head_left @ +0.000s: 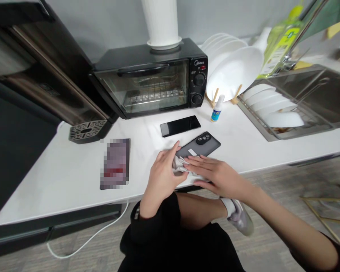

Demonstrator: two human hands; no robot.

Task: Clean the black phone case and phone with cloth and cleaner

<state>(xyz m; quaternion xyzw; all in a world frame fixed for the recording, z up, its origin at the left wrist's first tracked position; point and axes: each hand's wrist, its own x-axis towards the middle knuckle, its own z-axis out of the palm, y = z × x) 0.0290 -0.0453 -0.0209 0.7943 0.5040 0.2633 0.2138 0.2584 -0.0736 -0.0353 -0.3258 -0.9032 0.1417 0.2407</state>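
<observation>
A dark smartphone (210,145) lies back up at the counter's front edge, its round camera block facing the far right and a small white label on its back. My left hand (164,170) curls around the phone's near-left end, thumb and forefinger apart at its edges. My right hand (215,173) presses a crumpled white wipe (180,162) onto the phone's back, fingers stretched over it. Just behind lies a second phone (180,126), its black screen up. A small white spray bottle (216,109) with a blue label stands upright to the right.
Behind stands a black toaster oven (147,88) carrying a white pot (162,22). White plates (232,73) lean in a wooden rack beside a sink (314,126) holding bowls. At left are a pixelated dark flat thing (115,163) and a tall machine with a drip tray (87,130).
</observation>
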